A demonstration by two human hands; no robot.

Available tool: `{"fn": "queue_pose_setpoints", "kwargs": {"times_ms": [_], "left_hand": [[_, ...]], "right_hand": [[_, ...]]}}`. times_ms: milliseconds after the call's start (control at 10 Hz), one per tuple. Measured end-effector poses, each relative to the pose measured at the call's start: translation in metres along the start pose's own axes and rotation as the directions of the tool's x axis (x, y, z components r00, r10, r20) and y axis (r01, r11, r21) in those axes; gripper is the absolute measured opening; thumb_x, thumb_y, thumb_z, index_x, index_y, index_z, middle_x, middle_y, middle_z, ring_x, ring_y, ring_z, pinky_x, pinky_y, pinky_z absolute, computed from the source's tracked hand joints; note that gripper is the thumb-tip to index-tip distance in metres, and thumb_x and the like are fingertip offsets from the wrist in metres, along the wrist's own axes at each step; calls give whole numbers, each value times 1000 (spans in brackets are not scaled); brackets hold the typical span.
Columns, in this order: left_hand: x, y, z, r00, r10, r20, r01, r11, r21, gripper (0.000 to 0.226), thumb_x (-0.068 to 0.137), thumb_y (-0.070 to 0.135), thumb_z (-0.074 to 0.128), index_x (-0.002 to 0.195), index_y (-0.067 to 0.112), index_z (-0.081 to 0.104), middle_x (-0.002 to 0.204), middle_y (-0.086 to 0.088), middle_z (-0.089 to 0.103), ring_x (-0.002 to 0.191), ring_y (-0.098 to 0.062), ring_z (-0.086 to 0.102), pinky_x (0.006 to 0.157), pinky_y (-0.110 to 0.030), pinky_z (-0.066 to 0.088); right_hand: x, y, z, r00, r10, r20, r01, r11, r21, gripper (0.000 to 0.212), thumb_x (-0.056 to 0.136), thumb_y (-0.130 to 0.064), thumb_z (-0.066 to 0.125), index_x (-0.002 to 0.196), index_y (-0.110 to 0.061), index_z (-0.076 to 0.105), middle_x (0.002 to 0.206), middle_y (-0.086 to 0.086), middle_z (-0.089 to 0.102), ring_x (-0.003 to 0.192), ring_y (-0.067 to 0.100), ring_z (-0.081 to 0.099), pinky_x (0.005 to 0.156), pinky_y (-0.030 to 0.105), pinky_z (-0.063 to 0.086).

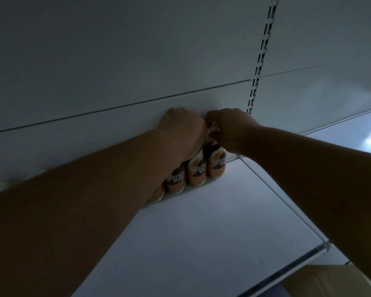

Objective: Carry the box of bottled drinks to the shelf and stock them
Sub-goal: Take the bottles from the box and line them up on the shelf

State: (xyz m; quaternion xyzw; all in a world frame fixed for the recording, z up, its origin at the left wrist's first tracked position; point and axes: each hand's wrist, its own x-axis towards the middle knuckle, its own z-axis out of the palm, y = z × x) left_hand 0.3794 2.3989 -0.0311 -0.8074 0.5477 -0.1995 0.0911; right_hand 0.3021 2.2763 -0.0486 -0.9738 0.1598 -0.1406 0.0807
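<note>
The left forearm (73, 211) crosses the shelf (201, 232). Bottles (196, 172) stand upright in a row against the back panel (94, 82). Left hand (180, 131) and right hand (229, 129) each clench a bottle top directly beneath the fingers.

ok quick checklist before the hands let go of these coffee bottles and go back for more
1. Bottles upright on the shelf: ok for the three with readable labels, the coffee bottles; the fourth at the left end is mostly hidden by the arm.
2. Row pushed back to the back panel: cannot tell; the hands cover the tops.
3. Left hand clear of the caps: not ok, it rests over the tops of the left bottles.
4. Right hand released: not ok, its fingers are at the top of the rightmost bottle.
5. Free shelf space in front for another row: ok.
6. Cardboard box within reach: ok, at the lower right below the shelf edge; contents not visible.
</note>
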Motion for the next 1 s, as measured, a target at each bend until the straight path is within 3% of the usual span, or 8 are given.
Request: {"fn": "queue_pose_setpoints", "kwargs": {"times_ms": [200, 400, 600, 700, 800, 1000], "left_hand": [[-3, 3, -3, 1000, 1, 13, -1, 1000, 14, 27, 89, 32, 50, 104, 15, 63, 106, -10, 63, 99, -30, 56, 80, -38, 41], [-4, 4, -4, 1000, -7, -2, 7, 1000, 7, 30, 88, 33, 50, 110, 15, 62, 109, -12, 63, 102, -32, 56, 83, -38, 41], [-4, 4, -4, 999, -32, 0, 32, 999, -13, 30, 89, 36, 51, 105, 14, 63, 107, -11, 61, 100, -31, 55, 81, -39, 40], [-7, 4, -5, 998, -46, -49, 45, 999, -28, 28, 87, 37, 55, 102, 14, 63, 106, -10, 55, 100, -29, 52, 80, -39, 39], [-19, 2, -5, 978, -81, -193, 61, 992, -107, 29, 84, 38, 60, 101, 15, 57, 102, -7, 54, 94, -27, 52, 77, -37, 40], [-85, -6, -5, 944, -164, -285, 94, 965, -244, 22, 76, 29, 67, 87, 14, 56, 83, -7, 55, 74, -29, 53, 65, -38, 40]], "right_hand": [[1, 1, 2, 1000, 23, 21, -24, 999, 23, 24, 87, -15, 59, 109, -21, 57, 97, 4, 60, 88, 23, 57, 67, 33, 46], [5, 1, 4, 999, 36, 27, -37, 999, 9, 25, 87, -13, 59, 110, -21, 55, 93, 4, 57, 84, 22, 56, 62, 29, 42], [4, -2, 3, 998, 65, 26, -65, 998, 5, 36, 88, -17, 60, 122, -17, 49, 105, 10, 59, 90, 24, 54, 68, 32, 39], [-5, -5, -2, 993, 115, 2, -115, 992, 56, 48, 87, -23, 63, 129, -17, 41, 114, 14, 56, 99, 30, 56, 74, 36, 47], [-22, -13, -11, 990, 137, -41, -134, 988, 77, 53, 84, -23, 66, 129, -17, 38, 114, 14, 54, 100, 32, 57, 80, 42, 53], [-57, -35, -35, 990, 115, -78, -113, 993, 30, 38, 85, -20, 63, 119, -17, 45, 107, 9, 54, 94, 28, 56, 78, 44, 53]]}}
